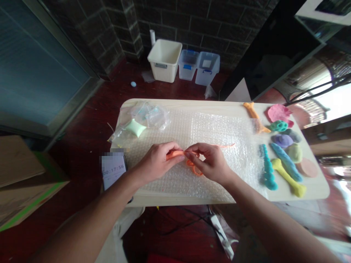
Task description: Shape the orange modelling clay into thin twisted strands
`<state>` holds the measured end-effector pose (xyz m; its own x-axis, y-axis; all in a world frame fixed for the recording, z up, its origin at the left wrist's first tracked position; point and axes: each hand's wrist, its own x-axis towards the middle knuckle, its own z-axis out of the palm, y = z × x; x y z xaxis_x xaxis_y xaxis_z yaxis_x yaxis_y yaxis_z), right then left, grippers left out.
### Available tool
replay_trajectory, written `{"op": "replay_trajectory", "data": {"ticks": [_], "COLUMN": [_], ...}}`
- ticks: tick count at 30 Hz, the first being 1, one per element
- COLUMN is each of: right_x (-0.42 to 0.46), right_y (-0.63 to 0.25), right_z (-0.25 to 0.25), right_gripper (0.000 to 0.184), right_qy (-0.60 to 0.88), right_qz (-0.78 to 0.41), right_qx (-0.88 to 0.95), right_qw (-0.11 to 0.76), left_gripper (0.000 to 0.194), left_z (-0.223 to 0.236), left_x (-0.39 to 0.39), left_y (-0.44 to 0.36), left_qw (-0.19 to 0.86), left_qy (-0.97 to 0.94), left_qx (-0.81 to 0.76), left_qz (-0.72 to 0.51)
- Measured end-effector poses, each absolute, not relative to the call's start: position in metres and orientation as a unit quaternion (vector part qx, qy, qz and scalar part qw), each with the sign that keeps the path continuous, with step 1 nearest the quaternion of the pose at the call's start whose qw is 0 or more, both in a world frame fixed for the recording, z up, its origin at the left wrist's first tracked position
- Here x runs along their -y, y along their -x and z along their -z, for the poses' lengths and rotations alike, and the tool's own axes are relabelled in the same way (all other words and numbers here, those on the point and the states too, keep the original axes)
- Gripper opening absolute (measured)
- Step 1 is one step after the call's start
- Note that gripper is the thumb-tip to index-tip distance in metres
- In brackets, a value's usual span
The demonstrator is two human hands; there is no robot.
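Note:
Orange modelling clay [174,155] stretches between my two hands above the bubble wrap. My left hand [160,159] is closed on its thicker piece, thumb on top. Fingers of my right hand [210,160] pinch the clay where it thins, meeting the left fingertips. Thin curled orange strands [196,170] hang under the right hand, and one strand [227,146] runs out to the right over the bubble wrap [219,128]. My fingers hide part of the clay.
Shaped clay pieces stand along the table's right: a yellow bone [289,179], a teal twist [268,168], a blue roll [286,160], an orange bone [253,115]. At left are a pale green packet [135,128], plastic bags [156,115] and a phone [113,168]. Bins [166,60] stand on the floor.

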<state>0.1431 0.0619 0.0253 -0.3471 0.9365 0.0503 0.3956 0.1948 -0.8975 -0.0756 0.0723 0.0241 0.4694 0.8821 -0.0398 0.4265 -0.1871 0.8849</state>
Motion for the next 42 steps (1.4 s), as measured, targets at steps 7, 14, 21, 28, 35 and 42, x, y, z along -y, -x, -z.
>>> {"op": "replay_trajectory", "data": {"ticks": [7, 14, 21, 28, 35, 42], "right_x": [-0.063, -0.0628, -0.0655, -0.0669, -0.0647, -0.0638], "right_y": [-0.143, -0.143, -0.1447, -0.146, -0.1448, -0.1449], "right_z": [-0.0242, -0.0238, -0.0206, -0.0213, -0.0178, -0.0227], "right_gripper": [0.018, 0.021, 0.02, 0.021, 0.028, 0.021], "right_qy": [0.446, 0.477, 0.453, 0.473, 0.464, 0.477], "right_qz": [-0.456, -0.452, -0.458, -0.464, -0.507, -0.486], "right_qx": [0.688, 0.666, 0.683, 0.672, 0.637, 0.65], "right_qw": [0.345, 0.353, 0.344, 0.331, 0.349, 0.338], "left_gripper": [0.03, 0.017, 0.016, 0.016, 0.017, 0.022], "left_z": [-0.0314, -0.0266, -0.0271, -0.0262, -0.0254, -0.0303], "left_x": [-0.0743, -0.0734, -0.075, -0.0752, -0.0735, -0.0732], "left_y": [0.0771, 0.0746, 0.0777, 0.0767, 0.0759, 0.0768], "left_qw": [0.48, 0.431, 0.424, 0.41, 0.401, 0.388], "left_qy": [-0.732, -0.751, -0.774, -0.78, -0.774, -0.787], "left_qx": [-0.432, -0.441, -0.414, -0.417, -0.42, -0.419], "left_qz": [-0.218, -0.236, -0.223, -0.224, -0.252, -0.235]}}
